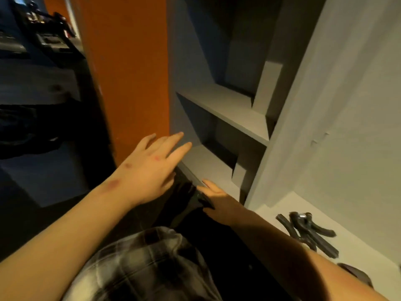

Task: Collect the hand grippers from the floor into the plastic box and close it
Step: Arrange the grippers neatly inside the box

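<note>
A small heap of black hand grippers [308,232] is seen on the pale floor [360,255], near its far edge where it meets the foot of a grey wall, well to the right of both hands. Several handles are crossed over one another, with a metal spring coil showing at the top of the heap. A further dark shape is half hidden behind the right forearm, low at the right; what it is cannot be told. No plastic box can be made out anywhere in view.

The right hand [219,199] is held at the front edge of the lowest grey shelf [208,164], touching something dark and blurred; whether its grip is closed round that thing cannot be told. The left hand [152,168] is stretched forward just beside it, its grip wide, fingers straight, nothing held. An orange panel [125,72] stands to the left of the shelves, and a checked garment [141,268] fills the bottom of the view.

Collecting is judged to be barely under way, since the heap lies untouched. For the next move, the box would have to be found and brought near, and a hand carried right to the heap.
</note>
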